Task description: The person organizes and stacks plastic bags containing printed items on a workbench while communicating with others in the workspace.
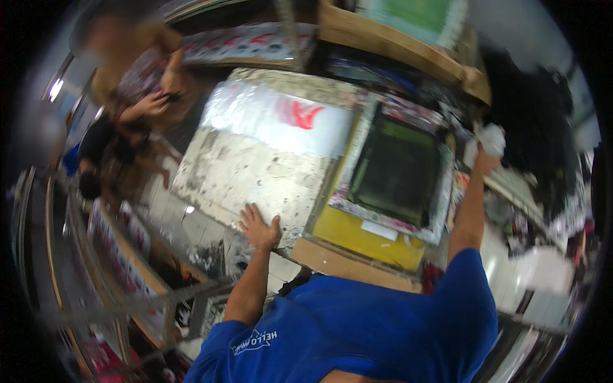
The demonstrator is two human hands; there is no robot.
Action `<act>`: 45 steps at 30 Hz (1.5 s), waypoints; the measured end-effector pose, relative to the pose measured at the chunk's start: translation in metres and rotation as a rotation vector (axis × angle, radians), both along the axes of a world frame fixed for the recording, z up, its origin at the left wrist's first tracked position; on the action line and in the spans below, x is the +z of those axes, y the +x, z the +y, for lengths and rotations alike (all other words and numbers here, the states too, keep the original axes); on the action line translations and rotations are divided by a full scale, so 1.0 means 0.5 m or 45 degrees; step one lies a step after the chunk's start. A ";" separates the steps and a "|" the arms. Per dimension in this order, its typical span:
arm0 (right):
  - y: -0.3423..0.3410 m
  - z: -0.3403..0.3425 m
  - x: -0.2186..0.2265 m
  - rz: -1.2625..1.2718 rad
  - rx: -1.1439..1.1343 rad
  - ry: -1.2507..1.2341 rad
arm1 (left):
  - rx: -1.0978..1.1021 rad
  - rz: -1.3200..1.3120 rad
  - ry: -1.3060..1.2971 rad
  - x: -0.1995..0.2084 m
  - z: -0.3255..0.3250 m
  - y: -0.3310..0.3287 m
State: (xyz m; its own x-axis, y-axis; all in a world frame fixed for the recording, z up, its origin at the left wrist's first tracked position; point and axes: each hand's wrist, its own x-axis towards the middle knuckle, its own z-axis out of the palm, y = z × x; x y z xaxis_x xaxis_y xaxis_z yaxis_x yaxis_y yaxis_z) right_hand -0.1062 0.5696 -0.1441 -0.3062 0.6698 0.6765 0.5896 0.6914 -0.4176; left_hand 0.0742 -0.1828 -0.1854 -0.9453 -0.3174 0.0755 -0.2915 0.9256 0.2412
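Note:
My left hand (259, 228) lies flat with its fingers spread on the near edge of a pale, ink-stained worktable (233, 175). My right arm reaches out to the far right, where my right hand (488, 161) is closed round a whitish, translucent thing (492, 139), too blurred to name. Between my arms rests a framed printing screen (397, 169) with a dark green mesh and a stained, taped border. It sits over a yellow board (345, 231). Across the back of the worktable stretches a shiny silvery sheet (249, 108) with a red smear.
A person (137, 80) stands at the back left, hands together in front. Framed screens (131, 265) lean in a rack at the lower left. A wooden ledge (389, 48) carries another green screen (415, 18) at the back. Dark material (533, 121) hangs at the right.

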 end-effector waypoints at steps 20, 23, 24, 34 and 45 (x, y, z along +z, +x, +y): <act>0.188 -0.338 0.291 0.562 0.669 -0.442 | 0.123 0.034 0.160 0.051 -0.011 0.046; 0.195 -0.436 0.325 0.687 1.061 -0.611 | 0.120 0.046 0.174 0.049 -0.017 0.044; 0.200 -0.471 0.339 0.713 1.192 -0.665 | 0.122 0.062 0.179 0.047 -0.018 0.044; 0.081 -0.974 0.305 0.476 1.826 -1.176 | 0.103 0.065 0.330 0.046 -0.036 0.054; 0.015 -1.401 0.133 0.236 2.094 -1.304 | 0.044 0.089 0.357 0.063 -0.040 0.055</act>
